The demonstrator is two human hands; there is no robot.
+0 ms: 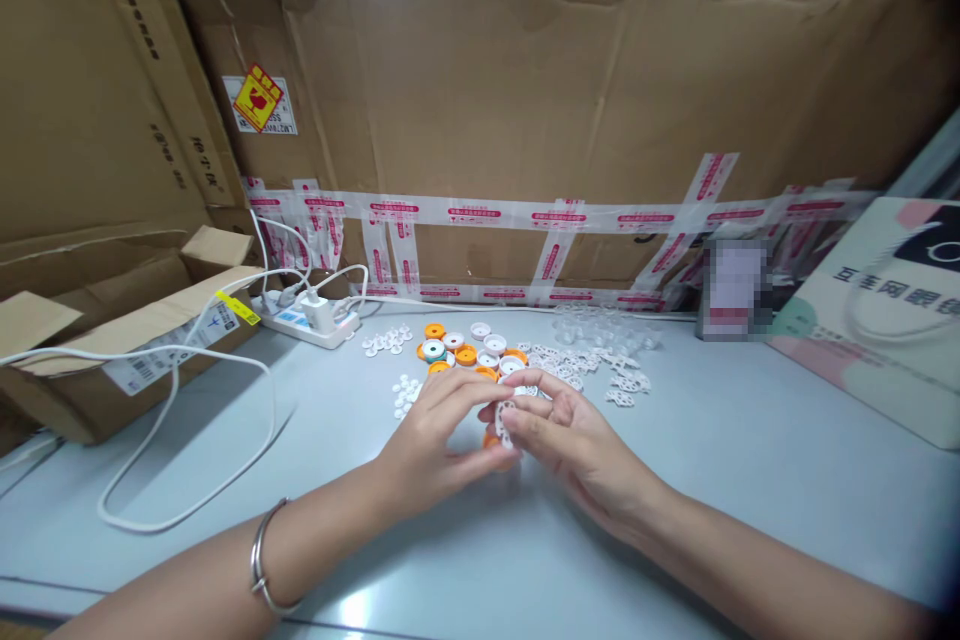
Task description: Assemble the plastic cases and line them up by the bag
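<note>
My left hand (435, 435) and my right hand (574, 440) meet over the pale table (735, 460). Between their fingertips they pinch a small white perforated disc (504, 417) together with an orange round piece (491, 440) just under it. A silver bangle (262, 560) circles my left wrist. Just beyond the hands lie orange, white and teal round caps (469, 350). White flat perforated pieces (592, 372) are scattered to the right of them. Small white buttons (405, 392) lie to the left.
A taped cardboard wall (525, 120) closes the back. A white power strip (307, 318) with chargers and a looping white cable (187, 440) sits at the left, next to an open cardboard box (127, 350). A printed box (877, 320) stands at the right. Clear plastic pieces (600, 325) lie near the wall.
</note>
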